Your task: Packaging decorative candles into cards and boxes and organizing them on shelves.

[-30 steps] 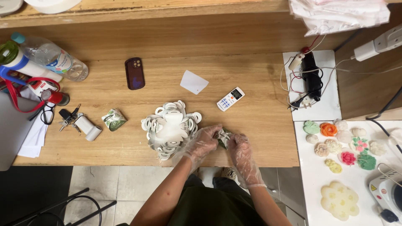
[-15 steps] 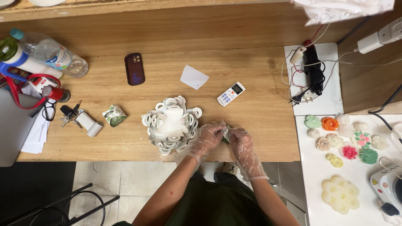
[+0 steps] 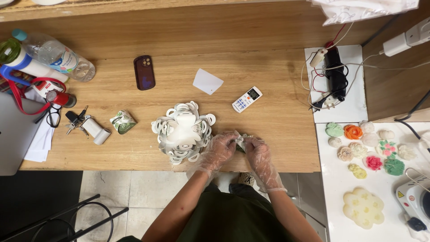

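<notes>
Both my hands wear thin clear plastic gloves and meet near the front edge of the wooden table (image 3: 277,130). My left hand (image 3: 219,150) and my right hand (image 3: 258,154) pinch a small green-and-white folded piece (image 3: 242,140) between their fingertips. Most of the piece is hidden by the fingers. Just left of my left hand lies a pile of white flower-shaped cut-outs (image 3: 182,131). Another folded green-and-white piece (image 3: 122,122) rests farther left on the table.
A dark red phone (image 3: 144,72), a white card (image 3: 208,82) and a white remote (image 3: 247,99) lie behind my hands. Keys (image 3: 76,120), a water bottle (image 3: 56,56) and clutter sit at left. To the right, a white surface holds coloured flower shapes (image 3: 365,150) and wired electronics (image 3: 333,78).
My hands have shifted slightly toward the table's front edge and drawn closer around the folded piece; the view has tilted a little. Everything else on the table is unmoved.
</notes>
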